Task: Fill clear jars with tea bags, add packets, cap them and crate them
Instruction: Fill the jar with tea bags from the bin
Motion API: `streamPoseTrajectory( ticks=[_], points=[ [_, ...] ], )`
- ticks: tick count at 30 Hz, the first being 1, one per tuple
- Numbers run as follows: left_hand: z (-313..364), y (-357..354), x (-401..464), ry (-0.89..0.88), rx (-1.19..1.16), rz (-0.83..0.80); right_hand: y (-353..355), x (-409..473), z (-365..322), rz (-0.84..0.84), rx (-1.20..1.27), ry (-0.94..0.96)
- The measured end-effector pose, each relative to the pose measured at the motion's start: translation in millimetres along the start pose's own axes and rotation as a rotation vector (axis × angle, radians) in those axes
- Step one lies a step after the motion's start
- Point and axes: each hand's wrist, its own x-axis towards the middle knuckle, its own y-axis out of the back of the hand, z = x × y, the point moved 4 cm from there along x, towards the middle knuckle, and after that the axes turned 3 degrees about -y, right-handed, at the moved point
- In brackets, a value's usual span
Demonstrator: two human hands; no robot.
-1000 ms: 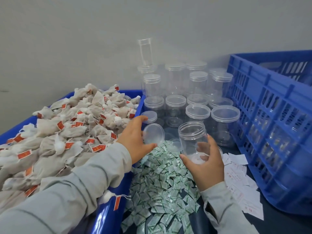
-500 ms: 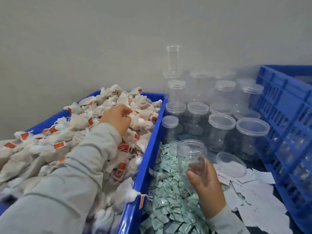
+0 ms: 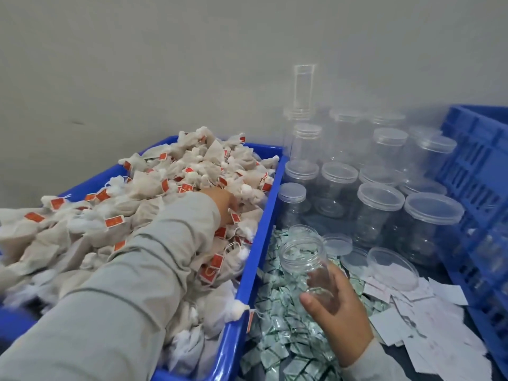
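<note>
Clear plastic jar without a lid, tilted with its open mouth toward the blue tray, sits in the right hand, whose thumb and fingers curl round its lower body above the heap of small green-and-white packets. Just left of the packets, the long blue plastic tray is piled with beige tea bags carrying red tags. The left hand, in a grey sleeve, is pushed down among those bags; its fingers are buried, so whether it pinches any I cannot tell. Beside the held jar a loose clear round lid lies on white paper slips, on the dark bench. Behind stand rows of capped clear jars, one tall narrow clear tube among them. A blue slatted plastic crate stands at the right edge, against the grey wall.
</note>
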Motion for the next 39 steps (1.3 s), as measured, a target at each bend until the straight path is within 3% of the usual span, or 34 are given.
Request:
streamPoseTrajectory(
  ticks=[6,12,16,20,23,27,29,33,39],
  points=[
    [-8,16,-1,0.077,-0.061,0.145,3,1,4,0.001,0.028,0.002],
    [-4,5,0,0.043,0.040,0.027,2,2,7,-0.008,0.017,0.016],
    [-8,13,5,0.089,-0.025,0.107,3,2,8,0.002,0.026,0.012],
    [-14,22,0,0.127,-0.344,0.382,2,3,8,0.004,0.026,0.011],
    [-17,27,-5,0.114,-0.741,0.524,3,3,9,0.010,0.021,0.006],
    [8,31,-19,-0.135,-1.604,0.389,3,4,9,0.015,0.002,0.015],
    [28,32,-28,-0.279,-1.815,0.229,2,4,10,0.010,0.003,0.010],
    [61,26,-42,-0.466,-1.741,-0.004,2,5,10,0.019,0.029,0.015],
    [86,6,-51,-0.526,-1.412,-0.068,3,5,11,0.054,0.022,0.035]
  ],
)
